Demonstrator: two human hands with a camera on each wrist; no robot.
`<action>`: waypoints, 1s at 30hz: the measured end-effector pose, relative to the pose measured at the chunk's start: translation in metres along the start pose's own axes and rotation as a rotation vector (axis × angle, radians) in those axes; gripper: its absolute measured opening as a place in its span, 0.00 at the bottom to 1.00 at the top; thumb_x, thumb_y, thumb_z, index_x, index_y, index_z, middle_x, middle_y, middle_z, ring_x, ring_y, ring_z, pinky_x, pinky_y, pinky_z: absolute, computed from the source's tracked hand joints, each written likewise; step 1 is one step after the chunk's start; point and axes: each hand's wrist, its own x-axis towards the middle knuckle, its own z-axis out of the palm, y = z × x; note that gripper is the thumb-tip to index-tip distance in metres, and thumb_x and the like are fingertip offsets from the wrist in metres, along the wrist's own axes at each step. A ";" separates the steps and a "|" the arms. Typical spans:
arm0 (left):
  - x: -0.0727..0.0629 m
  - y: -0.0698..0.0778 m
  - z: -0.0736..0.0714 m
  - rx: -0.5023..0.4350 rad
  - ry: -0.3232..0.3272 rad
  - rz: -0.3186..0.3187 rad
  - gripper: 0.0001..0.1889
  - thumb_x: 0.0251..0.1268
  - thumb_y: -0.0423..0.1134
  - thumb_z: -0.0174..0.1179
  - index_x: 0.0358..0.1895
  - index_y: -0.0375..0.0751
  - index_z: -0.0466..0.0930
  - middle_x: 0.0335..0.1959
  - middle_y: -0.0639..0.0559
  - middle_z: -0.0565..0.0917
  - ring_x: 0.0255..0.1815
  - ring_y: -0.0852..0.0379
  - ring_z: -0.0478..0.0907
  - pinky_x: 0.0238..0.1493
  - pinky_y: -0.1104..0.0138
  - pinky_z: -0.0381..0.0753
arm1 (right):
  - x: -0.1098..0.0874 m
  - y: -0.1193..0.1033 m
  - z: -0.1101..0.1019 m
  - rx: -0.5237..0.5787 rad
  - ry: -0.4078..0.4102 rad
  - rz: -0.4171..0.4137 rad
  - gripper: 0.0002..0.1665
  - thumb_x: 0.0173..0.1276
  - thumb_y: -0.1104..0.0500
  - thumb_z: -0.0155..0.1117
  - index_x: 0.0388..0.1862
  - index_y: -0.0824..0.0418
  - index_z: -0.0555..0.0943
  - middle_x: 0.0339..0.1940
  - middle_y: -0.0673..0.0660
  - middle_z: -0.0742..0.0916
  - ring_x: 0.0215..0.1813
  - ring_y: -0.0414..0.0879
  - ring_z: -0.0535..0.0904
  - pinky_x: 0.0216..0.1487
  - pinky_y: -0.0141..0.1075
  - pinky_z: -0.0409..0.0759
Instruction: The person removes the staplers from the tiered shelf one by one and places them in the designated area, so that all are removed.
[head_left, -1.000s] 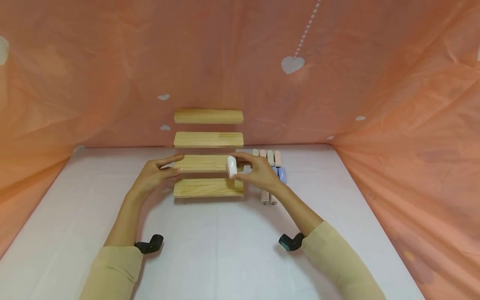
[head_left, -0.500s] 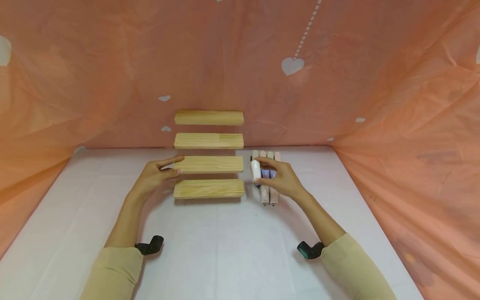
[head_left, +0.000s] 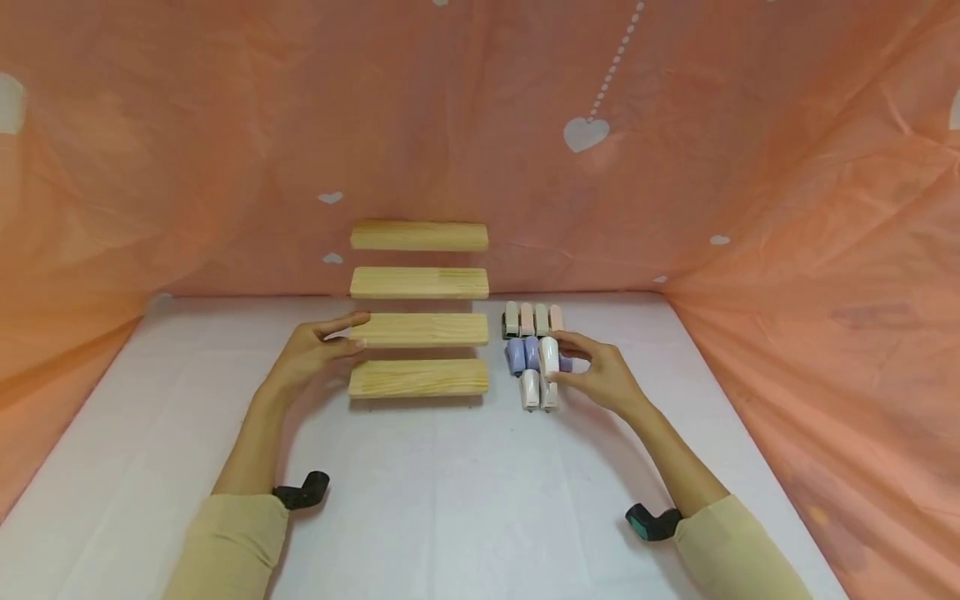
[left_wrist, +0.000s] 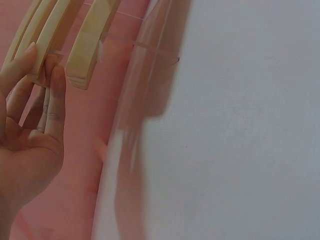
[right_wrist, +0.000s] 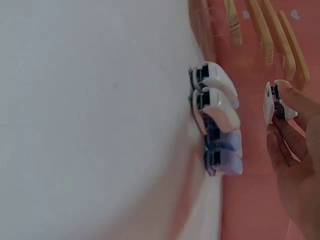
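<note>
A white mini stapler [head_left: 549, 354] is pinched between the thumb and fingers of my right hand [head_left: 600, 375]. It is held over a group of small staplers; the right wrist view shows a gap between it and them. Pale and pink staplers [head_left: 527, 318] form the back row, lavender staplers [head_left: 516, 356] the middle, and two whitish staplers [right_wrist: 214, 107] the front. The held one partly covers the lavender row in the head view. My left hand [head_left: 315, 354] pinches the left end of a wooden shelf board [head_left: 420, 330], second from the front.
More wooden boards rise like steps, with the lowest board [head_left: 420, 379] in front and the top board [head_left: 420, 236] at the back. A white cloth [head_left: 435, 500] covers the table. An orange curtain [head_left: 480, 125] with white hearts encloses the back and sides.
My right hand has moved right, away from the boards, carrying the white stapler over the stapler group and uncovering lavender staplers. The left hand keeps its grip on the board.
</note>
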 end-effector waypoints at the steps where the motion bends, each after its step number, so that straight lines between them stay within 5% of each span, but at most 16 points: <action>1: 0.001 -0.001 0.001 0.003 0.001 0.001 0.29 0.65 0.41 0.69 0.68 0.38 0.74 0.69 0.46 0.73 0.47 0.59 0.84 0.52 0.70 0.80 | -0.003 0.002 -0.002 -0.009 0.006 0.006 0.37 0.53 0.63 0.80 0.64 0.62 0.78 0.53 0.62 0.87 0.55 0.60 0.83 0.58 0.54 0.77; 10: -0.001 -0.005 0.000 -0.029 0.004 0.006 0.29 0.66 0.41 0.68 0.69 0.38 0.73 0.70 0.49 0.73 0.47 0.50 0.85 0.54 0.59 0.81 | -0.021 0.018 -0.006 0.028 -0.010 0.052 0.38 0.53 0.68 0.79 0.64 0.69 0.76 0.54 0.67 0.85 0.54 0.62 0.82 0.58 0.53 0.78; 14: -0.001 -0.002 0.001 -0.010 -0.003 0.016 0.30 0.66 0.42 0.68 0.69 0.38 0.73 0.70 0.49 0.72 0.45 0.53 0.85 0.52 0.68 0.80 | -0.028 0.023 -0.006 0.034 -0.010 0.089 0.38 0.52 0.69 0.79 0.64 0.69 0.76 0.53 0.68 0.85 0.52 0.62 0.83 0.54 0.53 0.80; 22: 0.002 0.000 0.005 0.013 0.033 -0.004 0.30 0.64 0.43 0.69 0.68 0.40 0.75 0.67 0.50 0.76 0.48 0.67 0.80 0.51 0.75 0.77 | -0.034 0.033 -0.001 0.000 -0.023 0.173 0.35 0.55 0.64 0.79 0.63 0.62 0.78 0.53 0.62 0.86 0.52 0.55 0.84 0.44 0.35 0.83; 30: 0.003 -0.006 0.004 0.002 0.023 0.014 0.31 0.64 0.43 0.69 0.69 0.38 0.73 0.67 0.52 0.76 0.51 0.68 0.80 0.55 0.74 0.76 | -0.038 0.040 0.009 -0.038 -0.025 0.161 0.35 0.54 0.65 0.79 0.62 0.63 0.78 0.51 0.63 0.86 0.48 0.55 0.85 0.52 0.45 0.83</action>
